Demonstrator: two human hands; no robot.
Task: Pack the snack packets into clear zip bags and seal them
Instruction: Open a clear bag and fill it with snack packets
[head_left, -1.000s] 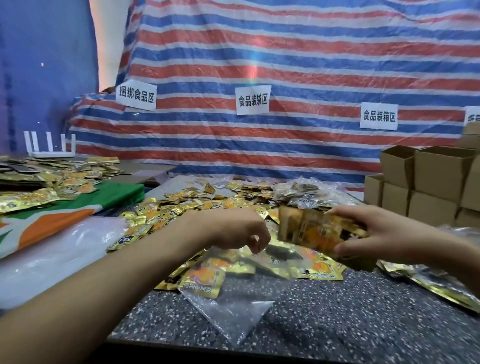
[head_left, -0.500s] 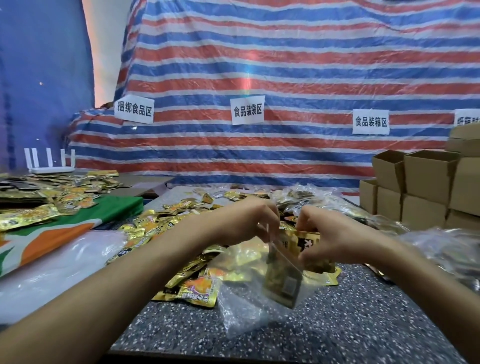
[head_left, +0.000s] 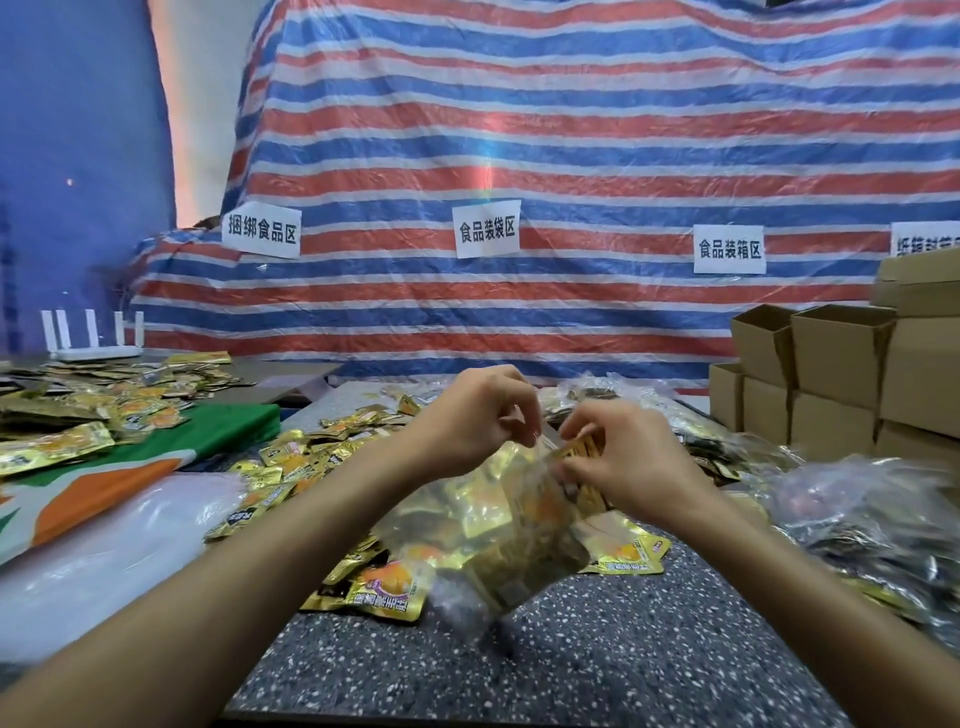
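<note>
Left hand (head_left: 475, 415) and right hand (head_left: 626, 460) pinching the zip bag (head_left: 498, 535) mouth, gold packets (head_left: 291, 457) inside, above speckled bench (head_left: 597, 665)

Backdrop is a red-white-blue striped tarp (head_left: 571, 130) with white paper signs (head_left: 487, 229) in a row on it, rightmost cut by the frame edge. Blue wall (head_left: 78, 156) far left. White router (head_left: 96, 338) back left, antennas up. Green-orange-white cloth (head_left: 156, 457) left of the speckled grey desk (head_left: 597, 665). Open cardboard boxes (head_left: 841, 353) stacked right.
</note>
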